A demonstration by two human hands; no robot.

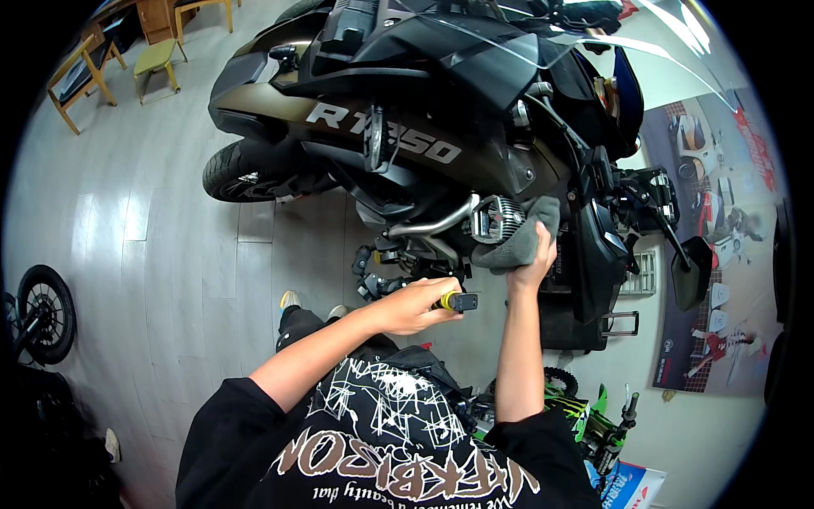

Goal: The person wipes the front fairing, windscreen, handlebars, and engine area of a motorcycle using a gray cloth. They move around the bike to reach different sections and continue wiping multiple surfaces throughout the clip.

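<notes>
My right hand (536,262) grips a dark grey cloth (512,250) and presses it around the right side and underside of a finned auxiliary lamp (494,218). The lamp sits beside a silver metal crash bar (439,223) on a dark motorcycle (407,121). Lower and to the left, my left hand (410,307) is closed around a yellow-and-black handheld object (456,301). Its black squared end points right; the rest is hidden in my fist, so its kind is unclear. This object is apart from the lamp and cloth.
The motorcycle's mirror (691,273) and handguard (604,254) jut out at right. A black case with a handle (575,324) stands below them. Behind my right arm is a green dirt bike (591,413). Another wheel (48,315) is at far left, chairs (82,83) at upper left.
</notes>
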